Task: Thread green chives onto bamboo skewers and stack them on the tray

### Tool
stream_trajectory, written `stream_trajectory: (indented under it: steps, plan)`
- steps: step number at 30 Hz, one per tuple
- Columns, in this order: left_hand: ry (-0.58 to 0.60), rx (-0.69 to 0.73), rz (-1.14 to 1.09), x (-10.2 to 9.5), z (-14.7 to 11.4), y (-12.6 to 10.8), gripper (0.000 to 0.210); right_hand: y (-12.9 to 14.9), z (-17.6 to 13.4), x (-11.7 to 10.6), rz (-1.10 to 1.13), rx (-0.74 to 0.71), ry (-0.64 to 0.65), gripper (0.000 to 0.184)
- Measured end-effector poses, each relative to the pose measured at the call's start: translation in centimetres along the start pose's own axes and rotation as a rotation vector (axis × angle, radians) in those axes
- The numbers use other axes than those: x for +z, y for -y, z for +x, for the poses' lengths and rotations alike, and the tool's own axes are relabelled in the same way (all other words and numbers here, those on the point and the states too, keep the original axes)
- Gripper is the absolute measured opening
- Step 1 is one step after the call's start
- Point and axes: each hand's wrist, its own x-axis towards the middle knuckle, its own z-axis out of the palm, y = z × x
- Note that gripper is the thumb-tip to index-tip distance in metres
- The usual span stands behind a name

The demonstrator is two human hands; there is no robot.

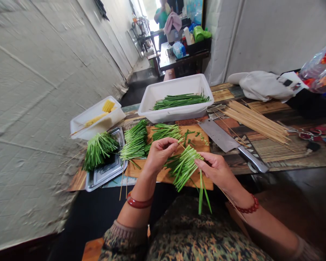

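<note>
Between my hands is a bamboo skewer [182, 145] threaded through a fan of cut garlic chives [185, 165]. My right hand [216, 169] is closed around the skewer and the chives' right edge; the skewer's rear end runs back under that forearm. A few longer stalks dangle below it. My left hand [162, 154] pinches a pale green chive end by the skewer's tip. Beneath both lies a wooden cutting board [165, 177], with loose chives [165, 131] and small trimmings [189, 137] on it. Finished-looking chive bundles [136, 139] sit to the left.
Another chive bundle [100, 149] rests on a metal tray [105, 177]. Behind stand a white tub [174, 115] of long chives and a smaller tub [116, 117] with yellow skewered food. Rightward lie a cleaver [220, 136], bare skewers [256, 121], scissors [306, 135] and a cap [263, 85]. A person [161, 18] stands far back.
</note>
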Motion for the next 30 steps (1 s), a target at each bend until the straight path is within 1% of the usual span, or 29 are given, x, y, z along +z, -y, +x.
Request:
stream_trajectory:
  steps: [10,15,22,28,30]
  plan:
    - [0.035,0.026,0.043,-0.28,-0.07,-0.28,0.019,0.3,-0.01,-0.11,0.004,0.017,0.023,0.036]
    - [0.05,0.005,0.057,-0.44,-0.07,-0.32,0.02,0.11,-0.04,-0.09,0.033,0.004,0.031,0.034]
    - [0.127,-0.014,0.038,-0.73,-0.26,-0.61,0.026,-0.28,-0.03,0.08,0.033,-0.016,0.05,0.034]
    - [0.208,-0.041,0.005,-0.91,-0.34,-0.36,0.027,-0.34,0.25,0.43,0.017,-0.049,0.066,0.035]
    - [0.227,0.001,0.026,-0.97,-0.26,-0.21,0.026,-0.27,0.51,0.67,0.018,-0.054,0.066,0.035]
